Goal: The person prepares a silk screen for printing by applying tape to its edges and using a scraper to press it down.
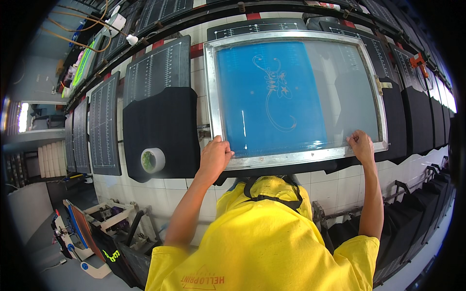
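A silver metal-framed printing screen (291, 162) lies in front of me over black cloth. Its mesh is blue (233, 97) on the left, with a fine pale swirling design, and grey (344, 92) on the right. Along the inner near edge runs a glossy, wrinkled clear strip (296, 147) that looks like tape. My left hand (216, 156) is closed at the frame's near left corner, my right hand (361, 146) pinched near the near right corner. Both appear to grip the strip's ends, though their fingertips are partly hidden. A tape roll (153, 160) rests left of the screen.
Black cloth (160, 111) covers the board left of the screen. Dark marked boards (104, 126) line up further left and behind, along a metal rail (194, 17). More cloth-covered boards (417, 116) stand at right. A rack (116, 220) is at lower left; an orange tool (417, 63) sits far right.
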Demonstrator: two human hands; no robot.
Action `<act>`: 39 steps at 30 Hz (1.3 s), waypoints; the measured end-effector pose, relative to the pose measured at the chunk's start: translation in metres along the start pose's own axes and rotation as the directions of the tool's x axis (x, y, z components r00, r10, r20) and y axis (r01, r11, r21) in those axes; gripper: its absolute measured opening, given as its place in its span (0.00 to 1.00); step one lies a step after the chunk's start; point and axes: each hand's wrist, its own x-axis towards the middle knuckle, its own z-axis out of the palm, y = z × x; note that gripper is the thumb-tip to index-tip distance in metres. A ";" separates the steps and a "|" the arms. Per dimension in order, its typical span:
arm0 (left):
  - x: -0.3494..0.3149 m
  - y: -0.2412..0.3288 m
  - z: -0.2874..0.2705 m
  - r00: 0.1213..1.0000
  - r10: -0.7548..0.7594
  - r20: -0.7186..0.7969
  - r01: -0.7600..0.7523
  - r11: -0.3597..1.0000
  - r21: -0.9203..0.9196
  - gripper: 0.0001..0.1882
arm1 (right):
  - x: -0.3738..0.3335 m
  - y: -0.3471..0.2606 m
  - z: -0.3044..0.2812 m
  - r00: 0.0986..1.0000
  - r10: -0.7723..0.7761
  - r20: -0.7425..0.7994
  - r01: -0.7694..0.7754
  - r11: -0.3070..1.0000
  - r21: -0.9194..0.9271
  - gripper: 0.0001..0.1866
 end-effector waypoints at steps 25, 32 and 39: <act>0.002 -0.003 0.007 1.000 -0.021 -0.003 0.021 1.000 0.010 0.10 | -0.002 -0.010 -0.001 1.000 0.020 0.008 -0.020 0.999 -0.042 0.12; 0.003 -0.002 0.007 0.999 -0.031 0.012 0.031 0.999 0.032 0.11 | 0.002 -0.007 0.002 0.999 0.042 0.027 -0.040 0.997 -0.070 0.12; 0.008 0.002 0.004 0.998 -0.039 0.057 0.031 0.990 0.137 0.08 | 0.004 -0.005 0.004 0.999 0.041 0.035 -0.037 0.993 -0.111 0.13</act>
